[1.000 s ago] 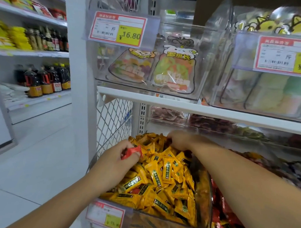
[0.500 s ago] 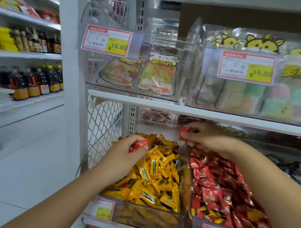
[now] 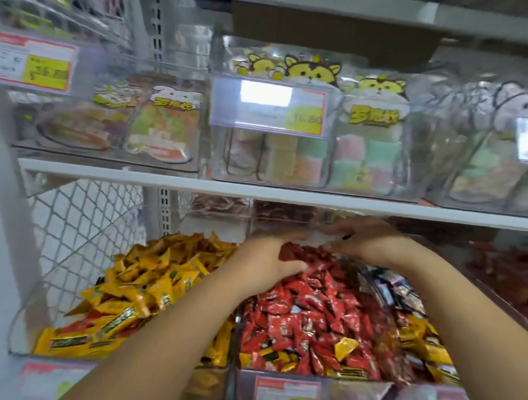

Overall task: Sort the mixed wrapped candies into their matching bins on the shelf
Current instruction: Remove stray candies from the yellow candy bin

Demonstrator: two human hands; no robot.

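Observation:
A clear bin at lower left holds a heap of yellow wrapped candies (image 3: 140, 291). The middle bin is full of red wrapped candies (image 3: 309, 318), with a few stray yellow candies (image 3: 345, 347) lying near its front. My left hand (image 3: 263, 262) reaches across to the back of the red bin and pinches a red candy (image 3: 291, 251) between thumb and fingers. My right hand (image 3: 366, 240) hovers over the back of the same bin, blurred, with its fingers stretched out towards the left hand and nothing seen in them.
A third bin (image 3: 417, 328) to the right holds mixed dark and yellow wrappers. The white shelf board (image 3: 197, 184) runs just above my hands and carries clear bins of bagged sweets with a price tag (image 3: 267, 105). A wire mesh panel (image 3: 85, 223) closes the left side.
The view swung right. My left hand carried its red candy from over the yellow bin to the red bin. My right hand no longer shows the red candy it pinched.

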